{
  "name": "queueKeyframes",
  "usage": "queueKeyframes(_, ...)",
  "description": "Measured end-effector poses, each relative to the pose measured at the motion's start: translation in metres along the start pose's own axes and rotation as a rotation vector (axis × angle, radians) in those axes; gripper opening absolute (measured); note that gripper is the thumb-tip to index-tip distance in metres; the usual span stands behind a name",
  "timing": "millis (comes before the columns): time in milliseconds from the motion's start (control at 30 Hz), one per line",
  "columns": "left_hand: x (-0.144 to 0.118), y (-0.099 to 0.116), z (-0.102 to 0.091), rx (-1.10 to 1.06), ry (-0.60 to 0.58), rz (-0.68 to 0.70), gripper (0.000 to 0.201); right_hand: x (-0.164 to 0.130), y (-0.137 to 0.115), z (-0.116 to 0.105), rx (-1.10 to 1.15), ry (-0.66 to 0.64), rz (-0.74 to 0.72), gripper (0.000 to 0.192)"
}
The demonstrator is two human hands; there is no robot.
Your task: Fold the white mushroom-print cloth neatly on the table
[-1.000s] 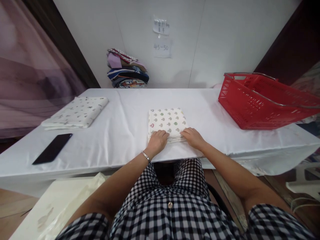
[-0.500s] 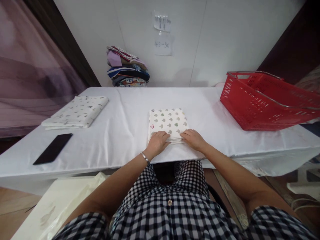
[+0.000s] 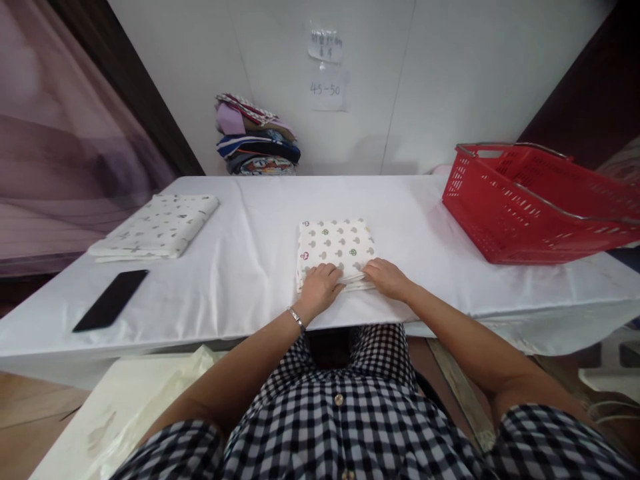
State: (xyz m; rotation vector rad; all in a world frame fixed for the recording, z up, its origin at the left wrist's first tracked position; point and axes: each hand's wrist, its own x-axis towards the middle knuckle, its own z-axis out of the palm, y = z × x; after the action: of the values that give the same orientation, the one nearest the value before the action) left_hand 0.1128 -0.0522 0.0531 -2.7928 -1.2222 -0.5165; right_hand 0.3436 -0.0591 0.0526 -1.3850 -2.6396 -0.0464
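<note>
Left hand (image 3: pixel 321 288) and right hand (image 3: pixel 390 279) are gripping the folded cloth (image 3: pixel 333 243), kinda covering its near edge; red basket (image 3: pixel 520 217) gets cut off at right.

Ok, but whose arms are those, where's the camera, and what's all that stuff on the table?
There's no machine here: these are a person's own bare arms. The camera is worn on their head, looking forward and down, so you see past their checked clothes.

The left hand and right hand hold the near edge of a folded mushroom-print cloth. It lies on a white-covered table. Off to the left are another folded cloth and a flat dark thing, probably a phone. On the right stands a red basket.
</note>
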Motion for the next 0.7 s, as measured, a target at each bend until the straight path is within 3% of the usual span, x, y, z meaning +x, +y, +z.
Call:
queueKeyframes(200, 0.008, 0.009, -0.001, 0.068, -0.034, 0.024, 0.015, -0.001, -0.001, -0.003, -0.008, 0.006, -0.005, 0.015)
queueKeyframes(400, 0.011, 0.005, -0.001, 0.052, -0.053, 0.045, 0.015, -0.002, -0.003, -0.003, -0.013, -0.009, 0.006, 0.015)
queueKeyframes(700, 0.005, 0.007, 0.009, -0.039, 0.058, 0.102, 0.026, 0.002, -0.004, -0.011, 0.037, -0.027, 0.045, 0.010)
